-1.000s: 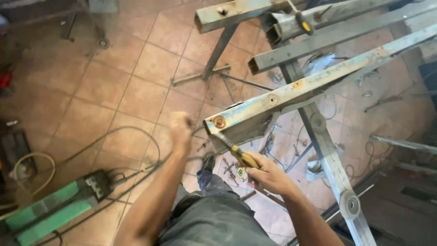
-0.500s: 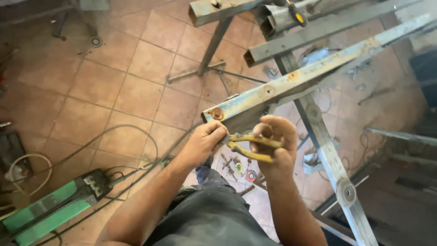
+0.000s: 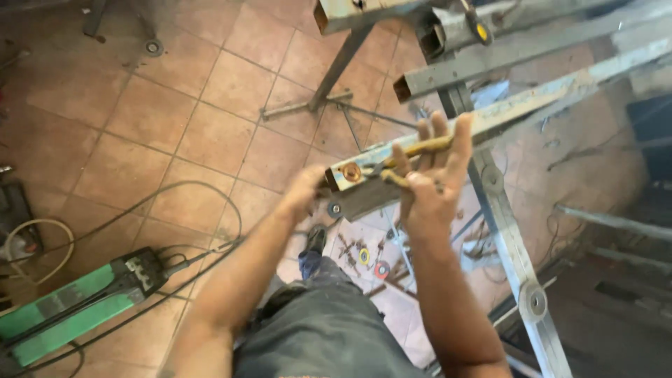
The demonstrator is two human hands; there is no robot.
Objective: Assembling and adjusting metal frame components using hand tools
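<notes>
right hand [image 3: 427, 178] grips yellow pliers [image 3: 413, 157]; left hand [image 3: 304, 192] touches steel tube [image 3: 490, 115]

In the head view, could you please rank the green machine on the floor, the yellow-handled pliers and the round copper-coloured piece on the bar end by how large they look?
1. green machine, largest, though cut off by the frame edge.
2. yellow-handled pliers, held in the right hand, nearer the camera.
3. round copper-coloured piece, smallest.

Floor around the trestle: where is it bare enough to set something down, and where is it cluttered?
Bare tiles lie between the trestle foot and the black cable loop. It is crowded by the green machine lower left and the small parts under the metal bar, where the left hand and right hand work.
</notes>
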